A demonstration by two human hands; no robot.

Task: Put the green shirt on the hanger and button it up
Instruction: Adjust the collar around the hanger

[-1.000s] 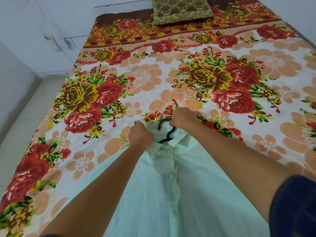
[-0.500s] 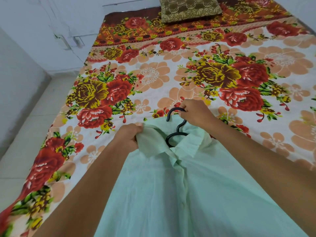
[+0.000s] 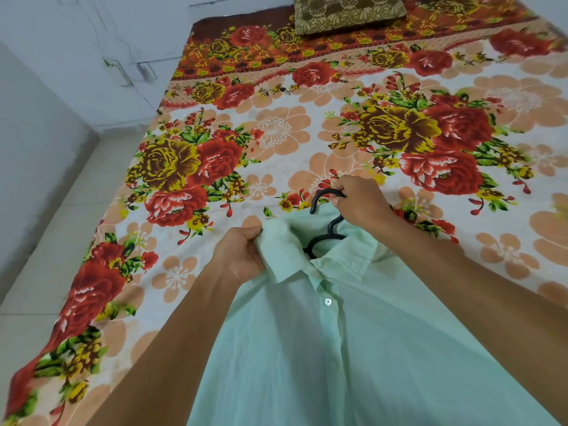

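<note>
The pale green shirt (image 3: 353, 348) hangs lifted in front of me, its placket closed with a white button (image 3: 328, 301) showing below the collar. A black plastic hanger (image 3: 326, 224) sits inside the collar, only its hook and neck visible. My right hand (image 3: 361, 202) is closed on the hanger's hook. My left hand (image 3: 241, 256) pinches the left side of the collar, bunching the cloth. Both forearms reach in from the bottom of the view.
A bed with a floral sheet (image 3: 276, 133) in red, yellow and peach lies under the shirt. A brown patterned pillow (image 3: 347, 10) rests at the head of the bed. Tiled floor (image 3: 46, 256) and white walls are to the left.
The hands and shirt have come closer to me and lifted off the sheet. My left hand has taken a fuller bunch of the collar; my right hand stays on the hook.
</note>
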